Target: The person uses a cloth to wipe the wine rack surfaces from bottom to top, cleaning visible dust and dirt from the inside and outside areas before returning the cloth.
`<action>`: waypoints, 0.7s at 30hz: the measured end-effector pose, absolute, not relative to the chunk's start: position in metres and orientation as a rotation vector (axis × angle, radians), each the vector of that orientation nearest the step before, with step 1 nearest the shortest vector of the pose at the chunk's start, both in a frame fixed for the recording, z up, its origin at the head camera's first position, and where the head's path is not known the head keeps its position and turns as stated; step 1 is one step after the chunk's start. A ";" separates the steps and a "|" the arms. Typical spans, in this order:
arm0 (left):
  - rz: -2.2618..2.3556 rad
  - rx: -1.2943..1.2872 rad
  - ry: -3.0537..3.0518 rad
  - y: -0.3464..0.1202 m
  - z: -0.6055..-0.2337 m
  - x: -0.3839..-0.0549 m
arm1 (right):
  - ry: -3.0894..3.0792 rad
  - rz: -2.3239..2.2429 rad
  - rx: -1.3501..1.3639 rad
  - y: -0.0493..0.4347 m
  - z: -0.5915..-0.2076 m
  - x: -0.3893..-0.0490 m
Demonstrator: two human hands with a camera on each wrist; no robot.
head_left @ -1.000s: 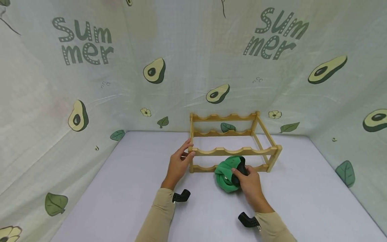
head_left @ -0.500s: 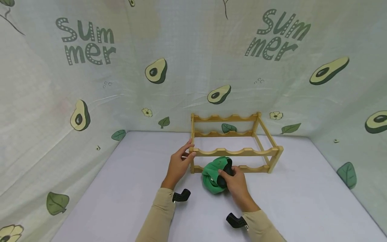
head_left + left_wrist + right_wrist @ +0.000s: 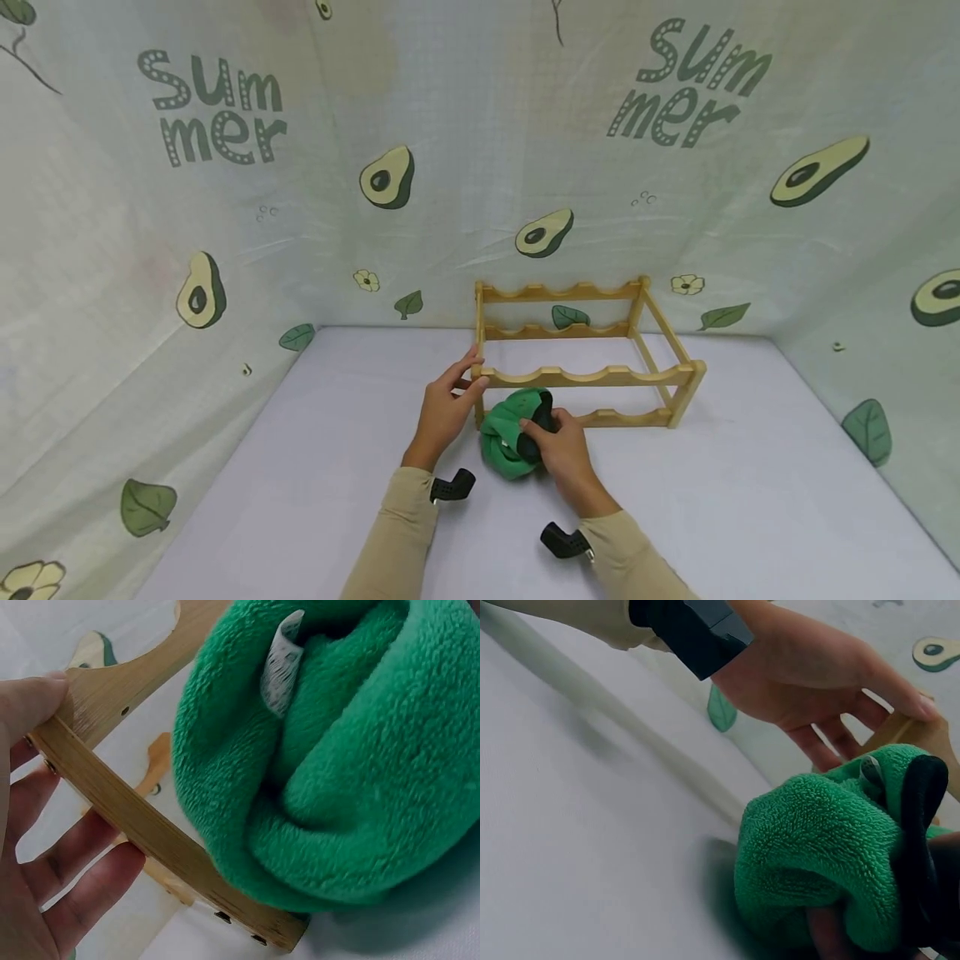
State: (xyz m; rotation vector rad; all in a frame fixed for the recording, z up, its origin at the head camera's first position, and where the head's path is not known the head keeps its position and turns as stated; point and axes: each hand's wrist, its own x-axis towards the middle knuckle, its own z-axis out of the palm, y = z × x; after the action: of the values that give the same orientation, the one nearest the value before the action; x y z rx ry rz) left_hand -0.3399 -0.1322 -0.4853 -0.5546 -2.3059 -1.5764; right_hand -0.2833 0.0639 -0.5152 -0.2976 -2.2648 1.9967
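A light wooden rack [image 3: 592, 377] with scalloped rails stands on the table, and my left hand [image 3: 441, 412] grips its front left corner. In the left wrist view the thumb lies on one side of the wooden post [image 3: 142, 817] and the fingers on the other. My right hand [image 3: 567, 454] holds a bunched green terry cloth [image 3: 501, 437] by its black edge [image 3: 534, 427], low at the rack's front left. A small white tag [image 3: 283, 667] sticks out of the folds. Part of the right hand's fingers is hidden by the cloth in the right wrist view.
The rack stands near the back edge of the pale table [image 3: 765, 483]. Behind it hangs a light curtain [image 3: 450, 100] printed with avocados, leaves and lettering. A black wrist device [image 3: 453, 485] sits on the left forearm, another [image 3: 564, 542] on the right.
My right hand has moved left along the rack's front with the green cloth, from near the middle to the left corner. The left hand has kept its grip on the rack.
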 end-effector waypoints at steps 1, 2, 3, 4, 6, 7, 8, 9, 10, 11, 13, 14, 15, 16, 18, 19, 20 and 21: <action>-1.581 -0.554 -2.308 -0.132 -0.485 -0.340 | -2.268 1.992 -0.295 0.062 -0.515 -0.284; -1.584 -0.553 -2.310 -0.132 -0.486 -0.340 | -2.269 1.991 -0.292 0.061 -0.515 -0.284; -1.588 -0.551 -2.310 -0.131 -0.486 -0.340 | -2.272 1.989 -0.289 0.060 -0.515 -0.284; -1.587 -0.548 -2.314 -0.131 -0.487 -0.340 | -2.275 1.992 -0.285 0.059 -0.515 -0.284; -1.586 -0.547 -2.321 -0.131 -0.487 -0.340 | -2.277 1.999 -0.275 0.058 -0.514 -0.285; -1.586 -0.548 -2.325 -0.130 -0.487 -0.340 | -2.282 2.000 -0.276 0.057 -0.515 -0.284; -1.588 -0.550 -2.329 -0.130 -0.488 -0.340 | -2.284 2.003 -0.275 0.057 -0.515 -0.284; -1.588 -0.551 -2.333 -0.130 -0.488 -0.340 | -2.288 1.995 -0.271 0.057 -0.515 -0.284; -1.586 -0.553 -2.338 -0.130 -0.488 -0.340 | -2.298 1.974 -0.258 0.058 -0.515 -0.283; -1.582 -0.553 -2.343 -0.130 -0.487 -0.340 | -2.308 1.947 -0.249 0.058 -0.514 -0.283; -1.577 -0.546 -2.343 -0.130 -0.487 -0.340 | -2.350 1.863 -0.224 0.059 -0.514 -0.283; -1.574 -0.542 -2.336 -0.131 -0.487 -0.340 | -2.376 1.810 -0.210 0.060 -0.513 -0.282; -1.568 -0.541 -2.328 -0.131 -0.487 -0.340 | -2.401 1.754 -0.190 0.060 -0.513 -0.282; -1.566 -0.540 -2.321 -0.132 -0.487 -0.340 | -2.422 1.713 -0.182 0.061 -0.512 -0.282; -1.560 -0.549 -2.303 -0.132 -0.488 -0.341 | -2.450 1.654 -0.180 0.063 -0.513 -0.281; -1.556 -0.557 -2.298 -0.132 -0.488 -0.341 | -2.455 1.638 -0.179 0.064 -0.513 -0.281; -1.552 -0.567 -2.292 -0.132 -0.489 -0.341 | -2.455 1.629 -0.181 0.065 -0.513 -0.281; -1.552 -0.572 -2.290 -0.132 -0.489 -0.341 | -2.453 1.623 -0.179 0.067 -0.513 -0.281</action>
State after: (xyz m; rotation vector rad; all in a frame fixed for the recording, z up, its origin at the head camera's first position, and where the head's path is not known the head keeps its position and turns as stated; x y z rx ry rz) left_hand -0.3414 -0.1316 -0.4889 -0.5717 -2.2898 -1.5517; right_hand -0.2808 0.0667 -0.5130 -0.1790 -2.4526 1.6233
